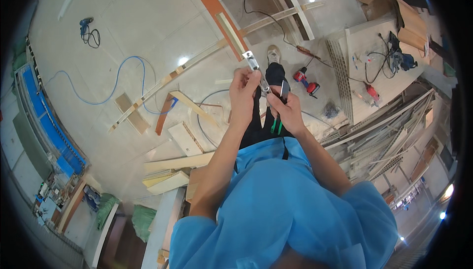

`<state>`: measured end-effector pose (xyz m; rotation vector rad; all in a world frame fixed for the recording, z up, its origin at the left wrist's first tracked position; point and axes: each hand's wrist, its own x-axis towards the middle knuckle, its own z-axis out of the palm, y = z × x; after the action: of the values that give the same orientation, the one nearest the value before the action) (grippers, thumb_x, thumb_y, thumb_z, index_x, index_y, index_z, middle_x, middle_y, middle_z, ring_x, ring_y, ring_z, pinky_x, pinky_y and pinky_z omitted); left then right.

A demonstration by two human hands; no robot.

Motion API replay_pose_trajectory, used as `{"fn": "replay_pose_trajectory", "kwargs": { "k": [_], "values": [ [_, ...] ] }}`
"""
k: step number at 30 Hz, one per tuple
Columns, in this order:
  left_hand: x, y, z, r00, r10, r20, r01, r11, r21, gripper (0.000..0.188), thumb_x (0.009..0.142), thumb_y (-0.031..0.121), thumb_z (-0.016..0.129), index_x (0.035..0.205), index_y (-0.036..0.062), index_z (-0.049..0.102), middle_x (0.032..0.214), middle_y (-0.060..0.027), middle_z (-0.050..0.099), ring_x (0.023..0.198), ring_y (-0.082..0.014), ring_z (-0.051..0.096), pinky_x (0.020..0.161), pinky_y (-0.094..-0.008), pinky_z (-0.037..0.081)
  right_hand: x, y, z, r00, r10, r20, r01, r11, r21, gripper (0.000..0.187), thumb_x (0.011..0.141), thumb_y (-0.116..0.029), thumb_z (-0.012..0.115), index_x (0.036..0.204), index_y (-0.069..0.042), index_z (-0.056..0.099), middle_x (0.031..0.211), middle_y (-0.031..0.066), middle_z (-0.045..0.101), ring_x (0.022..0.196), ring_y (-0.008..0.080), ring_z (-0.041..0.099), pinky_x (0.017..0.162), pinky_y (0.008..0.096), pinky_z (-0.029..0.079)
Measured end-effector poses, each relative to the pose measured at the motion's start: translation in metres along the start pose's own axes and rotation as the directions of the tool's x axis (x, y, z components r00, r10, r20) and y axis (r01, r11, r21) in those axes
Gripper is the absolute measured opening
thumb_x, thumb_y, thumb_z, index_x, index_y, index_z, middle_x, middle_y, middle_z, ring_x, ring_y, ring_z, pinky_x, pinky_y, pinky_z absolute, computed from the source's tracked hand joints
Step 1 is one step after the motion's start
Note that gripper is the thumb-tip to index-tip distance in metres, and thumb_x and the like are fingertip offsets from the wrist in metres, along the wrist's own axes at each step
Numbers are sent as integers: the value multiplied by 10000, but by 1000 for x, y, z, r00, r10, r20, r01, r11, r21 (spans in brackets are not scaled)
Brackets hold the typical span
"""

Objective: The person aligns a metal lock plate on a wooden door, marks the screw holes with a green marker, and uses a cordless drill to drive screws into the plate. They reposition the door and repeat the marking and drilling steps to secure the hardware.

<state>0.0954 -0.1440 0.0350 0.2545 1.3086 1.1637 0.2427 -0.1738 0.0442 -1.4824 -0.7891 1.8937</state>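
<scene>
In front of my body, my left hand [244, 88] is closed, thumb and fingers pinching a shiny silver metal fitting [251, 60] with a hole in its flat end. Its lower part runs between both hands. My right hand [290, 113] is closed at the fitting's near end. From that hand a tool [284, 91] sticks up with a dark, flat end, and green handle-like parts [277, 125] show below the fingers. The tool's exact kind is hidden by the hand.
Long boards and strips [197, 58] lie across the floor. A red cordless drill [306, 81] lies to the right, and a blue corded power tool [86, 25] far left. Blue hose [114, 91] curls at left. A panel stack [374, 72] at right carries a jigsaw-like tool [401, 61].
</scene>
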Motion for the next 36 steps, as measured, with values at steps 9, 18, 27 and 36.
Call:
{"fn": "replay_pose_trajectory", "kwargs": {
  "k": [9, 18, 27, 36],
  "values": [
    [-60, 1, -4, 989, 147, 31, -149, 929, 338, 404, 990, 290, 673, 1240, 11, 524, 995, -68, 586, 797, -117, 545, 696, -277, 453, 25, -43, 31, 995, -96, -28, 99, 970, 220, 320, 1028, -252, 608, 1204, 15, 599, 958, 78, 697, 708, 109, 638, 588, 254, 513],
    [-57, 15, 4, 961, -65, 269, -150, 694, 704, 349, 942, 364, 707, 1080, 49, 648, 752, -125, 651, 661, -251, 625, 626, -387, 476, 37, -74, 15, 992, 32, 121, -62, 966, 252, 553, 1000, -240, 642, 1437, 30, 435, 1014, 133, 695, 830, 196, 693, 763, 319, 572],
    [-33, 54, 16, 951, -68, 302, -178, 678, 713, 313, 918, 294, 741, 1098, 52, 658, 808, -139, 677, 732, -279, 658, 688, -386, 499, 67, -101, 0, 931, -8, 365, -152, 901, 407, 482, 943, -151, 685, 1361, -1, 497, 1104, 147, 672, 958, 200, 661, 833, 333, 551],
    [-18, 78, 23, 943, -26, 333, -219, 704, 675, 307, 897, 244, 753, 1097, 34, 652, 866, -150, 654, 757, -264, 639, 700, -371, 483, 73, -133, 13, 887, -241, 395, -11, 843, 538, 471, 896, -235, 744, 1266, -53, 514, 1046, 87, 616, 920, 165, 587, 839, 327, 495]
  ]
}}
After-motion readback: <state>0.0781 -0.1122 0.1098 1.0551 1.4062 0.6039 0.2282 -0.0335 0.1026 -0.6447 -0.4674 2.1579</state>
